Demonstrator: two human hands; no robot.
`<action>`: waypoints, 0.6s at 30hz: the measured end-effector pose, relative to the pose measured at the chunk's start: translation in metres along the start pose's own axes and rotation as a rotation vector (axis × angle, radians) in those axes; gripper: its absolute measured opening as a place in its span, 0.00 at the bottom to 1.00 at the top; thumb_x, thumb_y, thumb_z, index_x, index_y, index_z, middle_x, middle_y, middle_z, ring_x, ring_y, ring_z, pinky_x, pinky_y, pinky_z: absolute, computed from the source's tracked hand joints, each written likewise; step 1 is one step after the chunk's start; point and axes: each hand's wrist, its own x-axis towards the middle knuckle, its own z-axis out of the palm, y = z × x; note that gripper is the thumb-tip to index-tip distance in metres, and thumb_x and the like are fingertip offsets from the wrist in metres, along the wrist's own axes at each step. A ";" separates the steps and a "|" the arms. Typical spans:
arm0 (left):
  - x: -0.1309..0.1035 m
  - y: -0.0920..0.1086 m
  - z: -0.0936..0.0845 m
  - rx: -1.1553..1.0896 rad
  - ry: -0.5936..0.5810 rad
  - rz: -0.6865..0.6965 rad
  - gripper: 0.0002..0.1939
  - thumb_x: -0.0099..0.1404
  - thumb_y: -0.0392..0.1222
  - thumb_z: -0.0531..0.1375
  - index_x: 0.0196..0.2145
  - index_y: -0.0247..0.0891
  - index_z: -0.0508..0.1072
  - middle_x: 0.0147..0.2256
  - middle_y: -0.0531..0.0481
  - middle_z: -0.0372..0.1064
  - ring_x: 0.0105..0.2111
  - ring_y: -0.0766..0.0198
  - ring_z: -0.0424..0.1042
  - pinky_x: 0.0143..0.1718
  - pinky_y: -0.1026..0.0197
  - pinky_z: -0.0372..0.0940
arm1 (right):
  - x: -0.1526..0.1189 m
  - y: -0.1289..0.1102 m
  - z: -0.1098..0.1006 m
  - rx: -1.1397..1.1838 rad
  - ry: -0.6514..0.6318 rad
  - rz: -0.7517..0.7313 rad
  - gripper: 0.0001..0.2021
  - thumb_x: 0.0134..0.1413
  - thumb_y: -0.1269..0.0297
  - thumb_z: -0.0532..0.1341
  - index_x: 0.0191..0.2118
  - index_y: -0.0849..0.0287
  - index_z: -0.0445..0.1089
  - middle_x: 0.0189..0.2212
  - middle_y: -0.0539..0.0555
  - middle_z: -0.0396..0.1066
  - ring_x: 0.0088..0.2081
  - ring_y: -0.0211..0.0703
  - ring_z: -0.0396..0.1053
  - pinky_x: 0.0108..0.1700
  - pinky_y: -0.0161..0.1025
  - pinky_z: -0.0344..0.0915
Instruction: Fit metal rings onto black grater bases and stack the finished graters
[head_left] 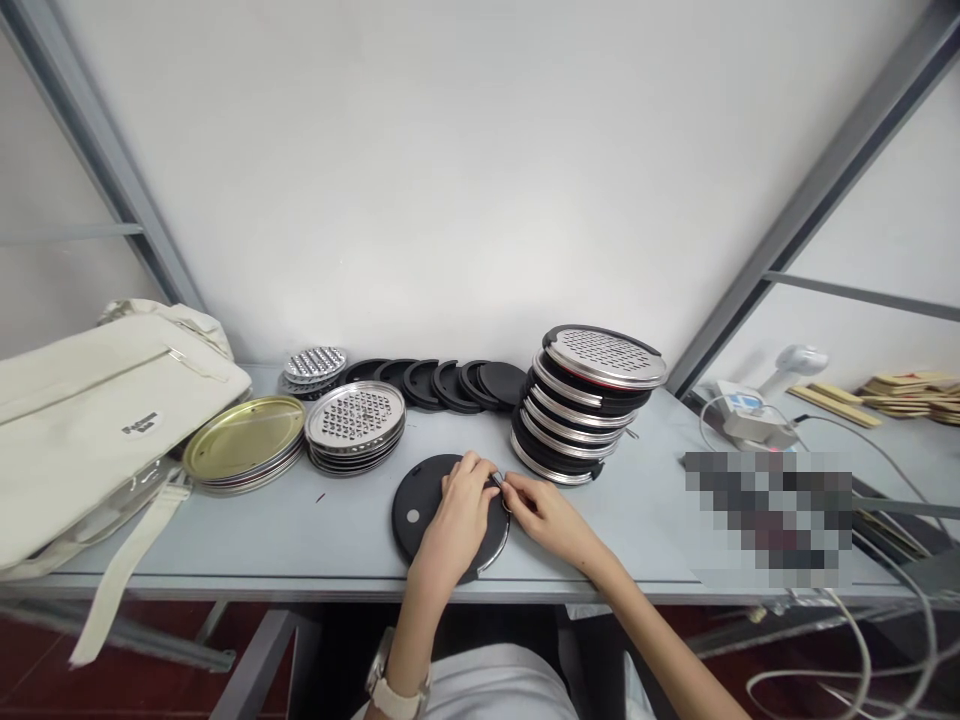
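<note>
A black round disc (417,500) with a grey dot lies on the table near its front edge. A strip of shiny metal rim (491,550) shows along its lower right side. My left hand (469,510) is closed with bent fingers, resting on the disc and gripping it at its right edge. Against that edge, my right hand (541,512) pinches a small metal clip (498,480); fingertips partly cover it. Behind my right hand stands a tall stack of black-rimmed grater discs (574,430). To the left is a stack of metal grater plates (356,415).
Gold-coloured round plates (244,440) are piled at left beside a cream bag (97,420). Black round holders (457,385) lie in an overlapping row by the wall. Smaller grater plates (315,365) sit behind. At right are a white scanner-like device (757,405), cables and wooden pieces (907,395).
</note>
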 end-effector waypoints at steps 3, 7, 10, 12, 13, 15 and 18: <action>0.000 0.000 -0.001 -0.009 0.006 0.003 0.11 0.67 0.31 0.46 0.38 0.40 0.65 0.42 0.48 0.61 0.44 0.60 0.62 0.49 0.54 0.58 | 0.000 0.001 0.000 0.006 0.004 -0.004 0.16 0.64 0.59 0.47 0.24 0.57 0.55 0.18 0.45 0.53 0.22 0.35 0.51 0.25 0.34 0.48; 0.000 0.000 -0.001 -0.014 0.015 0.018 0.11 0.66 0.31 0.46 0.39 0.40 0.66 0.42 0.48 0.62 0.44 0.59 0.62 0.48 0.55 0.58 | 0.000 0.001 0.001 0.020 0.006 -0.006 0.16 0.64 0.60 0.47 0.24 0.57 0.54 0.18 0.45 0.53 0.22 0.35 0.50 0.25 0.34 0.47; 0.000 0.000 0.001 -0.020 0.021 0.026 0.11 0.66 0.30 0.47 0.38 0.40 0.66 0.42 0.48 0.62 0.44 0.60 0.62 0.47 0.56 0.59 | 0.000 0.001 0.001 0.031 -0.007 0.009 0.16 0.63 0.59 0.47 0.24 0.57 0.52 0.18 0.44 0.51 0.22 0.34 0.49 0.25 0.34 0.46; 0.001 -0.001 0.002 -0.031 0.025 0.042 0.11 0.65 0.29 0.47 0.38 0.40 0.66 0.41 0.48 0.62 0.43 0.60 0.62 0.47 0.56 0.59 | 0.000 0.001 0.000 0.044 -0.012 0.020 0.16 0.63 0.59 0.47 0.24 0.57 0.50 0.19 0.44 0.50 0.22 0.34 0.48 0.26 0.34 0.45; 0.002 -0.002 0.002 -0.036 0.034 0.049 0.11 0.65 0.29 0.47 0.37 0.40 0.66 0.41 0.49 0.62 0.42 0.60 0.62 0.47 0.55 0.59 | 0.000 0.001 0.000 0.058 -0.023 0.023 0.16 0.63 0.59 0.47 0.24 0.57 0.50 0.19 0.44 0.49 0.23 0.34 0.48 0.26 0.34 0.45; 0.004 -0.006 0.000 -0.045 0.105 0.030 0.12 0.63 0.27 0.46 0.33 0.39 0.66 0.38 0.49 0.63 0.40 0.60 0.63 0.46 0.55 0.60 | -0.001 0.000 -0.001 0.112 -0.081 0.020 0.16 0.63 0.58 0.48 0.24 0.57 0.49 0.20 0.44 0.47 0.23 0.34 0.47 0.26 0.33 0.44; 0.006 -0.014 -0.006 -0.074 0.283 -0.053 0.16 0.59 0.23 0.43 0.27 0.38 0.64 0.33 0.49 0.61 0.37 0.62 0.63 0.42 0.58 0.62 | -0.001 0.000 -0.002 0.180 -0.091 0.052 0.18 0.62 0.57 0.48 0.23 0.57 0.46 0.20 0.44 0.43 0.23 0.33 0.45 0.25 0.33 0.44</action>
